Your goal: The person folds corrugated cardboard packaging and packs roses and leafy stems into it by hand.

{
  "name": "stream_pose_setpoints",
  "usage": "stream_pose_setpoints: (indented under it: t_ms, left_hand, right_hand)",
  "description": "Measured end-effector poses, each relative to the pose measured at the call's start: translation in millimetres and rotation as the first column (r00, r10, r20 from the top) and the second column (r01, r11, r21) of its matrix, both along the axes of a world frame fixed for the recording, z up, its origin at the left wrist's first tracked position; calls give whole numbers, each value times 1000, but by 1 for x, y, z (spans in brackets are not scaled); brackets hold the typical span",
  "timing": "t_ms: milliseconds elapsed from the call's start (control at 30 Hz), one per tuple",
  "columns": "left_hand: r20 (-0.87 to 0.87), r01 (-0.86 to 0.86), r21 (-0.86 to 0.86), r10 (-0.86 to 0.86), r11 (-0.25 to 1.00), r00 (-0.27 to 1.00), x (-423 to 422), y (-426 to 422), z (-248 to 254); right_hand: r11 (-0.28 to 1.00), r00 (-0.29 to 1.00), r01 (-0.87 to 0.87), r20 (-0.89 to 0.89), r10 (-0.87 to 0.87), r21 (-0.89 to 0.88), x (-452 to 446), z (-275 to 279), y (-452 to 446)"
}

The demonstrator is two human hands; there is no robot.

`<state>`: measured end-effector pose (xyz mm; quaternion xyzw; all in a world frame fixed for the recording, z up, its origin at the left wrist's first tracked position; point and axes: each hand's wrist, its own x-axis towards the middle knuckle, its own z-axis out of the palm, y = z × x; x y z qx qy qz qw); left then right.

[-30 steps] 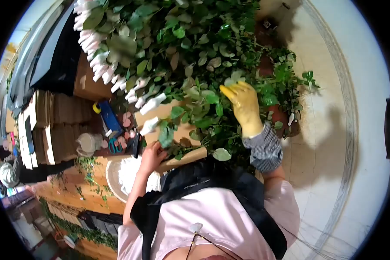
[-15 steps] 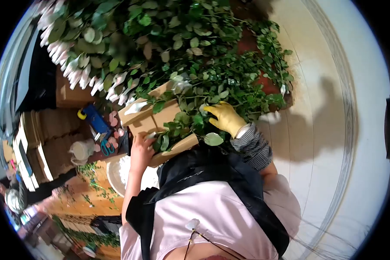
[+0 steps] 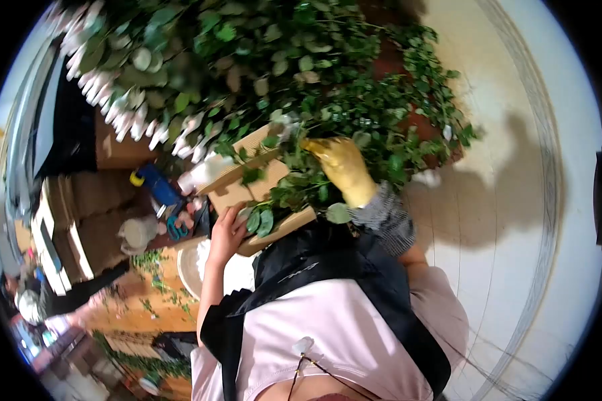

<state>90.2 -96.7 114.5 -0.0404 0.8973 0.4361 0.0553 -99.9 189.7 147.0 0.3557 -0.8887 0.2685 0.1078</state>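
A cardboard box [image 3: 255,185] stands open in front of me, leafy flower stems [image 3: 294,194] lying in it along the near side. My bare left hand [image 3: 227,232] is at its left end, fingers curled round the pale flower head [image 3: 246,214] of those stems. Over the right part of the box, my right hand [image 3: 341,167], in a yellow glove, pinches a leafy rose stem [image 3: 264,148]; its fingertips partly hide the grip. A pale wrapped flower head [image 3: 207,172] lies across the box's far left corner.
Many leafy stems [image 3: 261,73] with pale wrapped heads [image 3: 134,120] cover the table behind. At left are teal scissors [image 3: 177,227], a blue tape dispenser [image 3: 157,184], a whitish cup [image 3: 138,234] and stacked cardboard [image 3: 87,220]. A white tub [image 3: 190,271] sits below; a person [image 3: 30,301] is far left.
My right hand has lifted and moved left, its fingers closing from spread to a pinch on a stem. My left hand stays at the box's left end.
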Motion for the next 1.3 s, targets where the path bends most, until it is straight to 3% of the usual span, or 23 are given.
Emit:
stream_pose_setpoints:
  t_ms: [100, 133, 167, 267, 333, 433, 467, 500, 533, 567, 633, 700, 767, 833, 933, 967, 1033, 1067, 1133, 1167, 1233, 1300]
  left_hand:
    - [98, -79, -17, 80, 997, 992, 3, 3, 2]
    - [-23, -10, -94, 8, 996, 1000, 0, 0, 2]
    - [-33, 0, -108, -4, 994, 999, 0, 0, 3]
    - [-68, 2, -157, -13, 988, 998, 2, 1, -3]
    - [-184, 13, -402, -95, 916, 978, -1, 3, 1]
    - [-120, 4, -595, -94, 804, 988, -6, 12, 14]
    - [-190, -14, -601, -126, 799, 974, -8, 12, 13]
    - [-122, 27, -524, -107, 852, 987, -7, 8, 6]
    - [-113, 38, -433, -96, 900, 989, -9, 4, 5]
    - [-101, 45, -339, -84, 940, 991, -11, 2, 5]
    - [-93, 54, -324, -89, 945, 992, -9, -1, 6]
    - [-92, 58, -243, -83, 968, 992, -12, -8, 2]
    - [-118, 47, -264, -80, 963, 990, -13, -5, 6]
    - [-84, 48, -265, -72, 963, 994, -12, -1, 12]
    - [-93, 82, -263, -110, 961, 990, -5, -5, 6]
    - [-92, 93, -260, -121, 961, 988, -4, -7, 5]
    - [-99, 101, -223, -125, 970, 987, -4, -7, 10]
    - [-112, 111, -236, -140, 965, 984, -4, -8, 8]
    - [-160, 71, -256, -115, 964, 980, -5, -4, 9]
    - [-170, 36, -261, -82, 965, 982, -4, 0, 7]
    - [-151, 12, -270, -55, 963, 987, -3, 0, 3]
    - [-143, -12, -269, -27, 963, 989, -4, 4, -1]
  right_hand:
    - [960, 991, -113, -43, 128, 255, 14, -11, 1]
    - [889, 993, -94, -22, 116, 449, 23, -21, 0]
    - [825, 994, -106, 34, 105, 555, 29, -41, -2]
    - [774, 986, -163, 136, 101, 612, 36, -64, 3]
    - [863, 988, -151, 98, 118, 482, 33, -68, 4]
    - [951, 988, -113, -69, 138, 289, 25, -54, 1]
    - [967, 992, -127, 45, 120, 222, 25, -83, 6]
    - [987, 968, -162, 199, 154, 21, 22, -110, 15]
    - [969, 919, -160, 329, 217, -190, 18, -103, 12]
    - [976, 933, -215, 287, 216, -33, 9, -94, 18]
    - [964, 678, -256, 725, 125, 73, -13, -50, 23]
    - [967, 515, -221, 826, 228, -129, -32, -27, 25]
    - [960, 645, -178, 711, 281, -218, -57, -16, 4]
    - [968, 863, -92, 467, 194, -233, -86, -37, -29]
    - [997, 995, -70, 70, 72, -28, -133, -93, -78]
    - [981, 1000, 17, -9, -16, 192, -141, -112, -93]
    - [868, 993, -88, -27, 115, 488, -152, -141, -100]
    - [871, 993, -85, -34, 116, 485, -159, -145, -107]
    - [665, 994, -53, 105, -38, 745, -171, -137, -126]
    - [778, 998, 6, 44, -44, 628, -180, -151, -127]
    - [915, 997, 20, -77, 12, 404, -172, -111, -116]
    - [927, 1000, -19, 20, 12, 374, -165, -81, -103]
